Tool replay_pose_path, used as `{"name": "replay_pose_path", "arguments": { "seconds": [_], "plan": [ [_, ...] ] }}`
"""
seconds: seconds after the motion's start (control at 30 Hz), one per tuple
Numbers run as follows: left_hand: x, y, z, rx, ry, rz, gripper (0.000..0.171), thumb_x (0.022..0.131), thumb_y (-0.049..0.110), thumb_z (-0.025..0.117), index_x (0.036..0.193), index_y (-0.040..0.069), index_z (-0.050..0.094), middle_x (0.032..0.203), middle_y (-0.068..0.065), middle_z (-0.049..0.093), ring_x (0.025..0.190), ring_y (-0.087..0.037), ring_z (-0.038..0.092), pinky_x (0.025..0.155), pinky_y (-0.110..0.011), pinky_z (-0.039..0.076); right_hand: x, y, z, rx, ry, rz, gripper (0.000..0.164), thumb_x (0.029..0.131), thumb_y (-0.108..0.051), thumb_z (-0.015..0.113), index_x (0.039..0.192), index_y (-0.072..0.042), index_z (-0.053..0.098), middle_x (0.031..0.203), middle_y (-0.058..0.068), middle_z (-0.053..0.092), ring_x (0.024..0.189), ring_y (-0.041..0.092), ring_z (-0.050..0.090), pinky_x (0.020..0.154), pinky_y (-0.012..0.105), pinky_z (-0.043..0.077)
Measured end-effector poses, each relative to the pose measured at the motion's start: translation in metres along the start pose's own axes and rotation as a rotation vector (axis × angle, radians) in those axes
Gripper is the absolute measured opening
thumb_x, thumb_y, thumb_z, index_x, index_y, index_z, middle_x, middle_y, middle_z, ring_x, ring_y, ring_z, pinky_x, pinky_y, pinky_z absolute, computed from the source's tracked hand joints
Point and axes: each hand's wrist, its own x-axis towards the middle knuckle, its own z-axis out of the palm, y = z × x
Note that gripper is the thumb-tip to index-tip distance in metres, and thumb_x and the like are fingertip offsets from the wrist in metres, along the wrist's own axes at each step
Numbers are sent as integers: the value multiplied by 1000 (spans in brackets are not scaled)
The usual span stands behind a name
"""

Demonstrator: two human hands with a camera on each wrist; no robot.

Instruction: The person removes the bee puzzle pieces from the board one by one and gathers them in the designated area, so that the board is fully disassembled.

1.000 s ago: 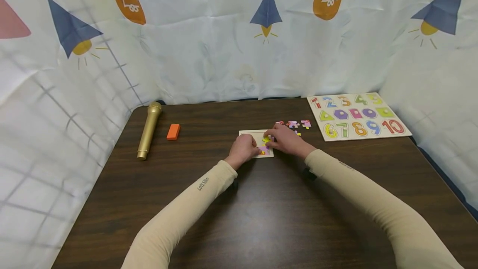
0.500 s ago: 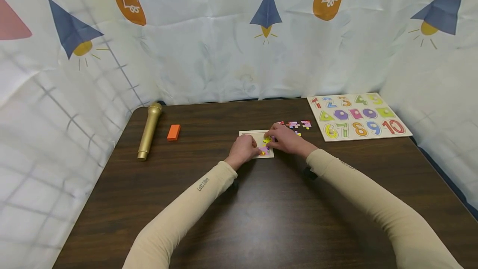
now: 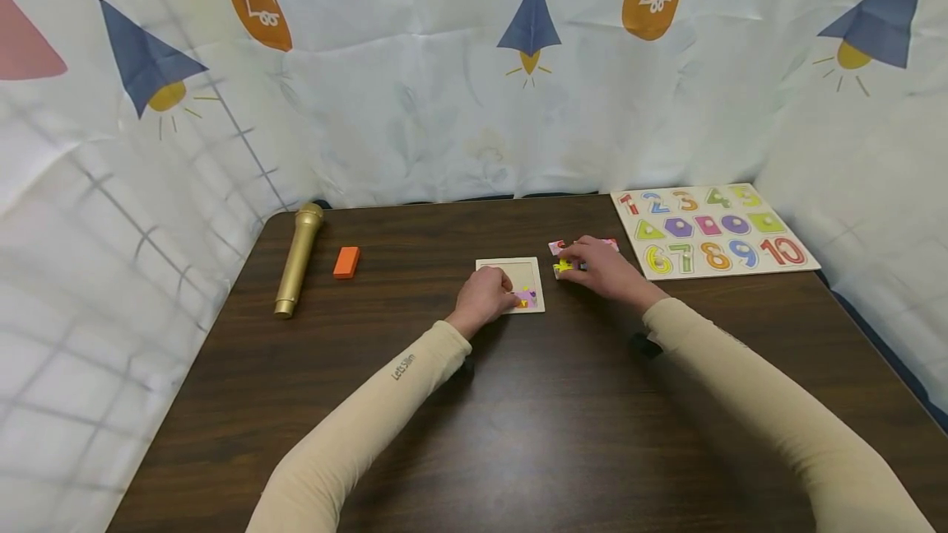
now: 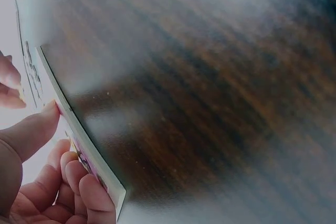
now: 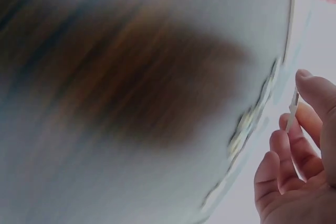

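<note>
In the head view a small wooden puzzle tray (image 3: pixel 508 263) lies mid-table, with pink-and-yellow puzzle pieces (image 3: pixel 527 298) in its lower right part. My left hand (image 3: pixel 483 300) grips the tray at its lower left, thumb over the pieces; the left wrist view shows curled fingers (image 4: pixel 90 187) against the tray. Just right of the tray, my right hand (image 3: pixel 609 271) pinches a yellow puzzle piece (image 3: pixel 563 266). From the right wrist this piece (image 5: pixel 292 109) appears edge-on between thumb and fingers. Loose jigsaw pieces (image 3: pixel 556 247) lie beyond the right hand, partly hidden by it.
A number-and-shape board (image 3: pixel 711 231) lies at the back right. On the left are a gold microphone (image 3: pixel 299 261) and an orange block (image 3: pixel 346 262). Behind the dark wooden table (image 3: pixel 511 434) hangs a printed white curtain (image 3: pixel 415 122).
My right hand has moved right, off the tray, taking the yellow puzzle piece out of it. The left hand stays in place on the tray.
</note>
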Motion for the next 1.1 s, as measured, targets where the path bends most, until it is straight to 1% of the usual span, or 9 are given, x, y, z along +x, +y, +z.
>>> {"name": "replay_pose_path", "arguments": {
  "seconds": [0.1,0.2,0.27,0.37,0.47,0.6,0.77,1.0,1.1],
  "plan": [
    [0,0,1,-3,8,1,17,82,19,76,93,6,74,95,-4,69,84,-17,60,74,-33,50,-8,17,-8,-5,16,58,34,90,-20,71,117,0,66,103,13,59,90,27,52,82,42,44],
    [0,0,1,-1,8,4,18,83,19,75,96,6,75,97,-4,69,85,-17,60,75,-34,51,-15,33,-15,-16,16,113,33,90,-19,71,116,1,66,106,16,59,92,28,52,84,44,45],
    [0,-1,1,4,6,7,18,83,19,76,96,6,75,97,-4,69,85,-17,60,75,-34,51,-20,41,-20,-29,7,129,32,91,-18,71,115,2,66,107,17,60,93,29,52,86,46,45],
    [1,-1,2,11,5,4,17,84,19,76,94,7,75,95,-4,69,83,-16,59,74,-34,51,-26,48,-25,-49,-11,136,31,90,-17,71,114,3,65,102,17,59,90,29,51,82,45,44],
    [1,0,2,15,4,2,16,83,19,76,93,7,75,94,-3,68,82,-16,58,73,-33,50,-30,51,-28,-65,-29,136,31,90,-15,71,113,4,65,96,14,57,87,27,49,78,42,41],
    [1,0,1,17,4,6,16,83,20,76,94,7,75,93,-3,68,82,-16,59,73,-32,50,-33,53,-30,-62,-43,128,31,90,-13,71,114,5,65,95,15,56,87,28,48,77,42,39],
    [0,1,1,14,2,2,17,83,20,76,94,7,74,93,-3,68,82,-16,59,73,-32,50,-35,54,-31,-56,-59,125,31,90,-12,70,116,5,65,99,16,56,88,29,49,79,43,40],
    [0,0,0,13,-2,-3,18,84,20,76,96,6,74,93,-4,67,82,-17,59,73,-33,50,-34,53,-32,-45,-81,121,29,91,-11,68,115,5,64,105,19,59,90,30,52,85,49,45],
    [0,1,0,13,-4,-1,19,84,20,76,96,6,74,94,-4,68,83,-17,59,74,-33,50,-34,53,-32,-43,-80,128,28,91,-10,67,115,4,65,106,19,59,91,30,52,87,48,45]
  ]
}}
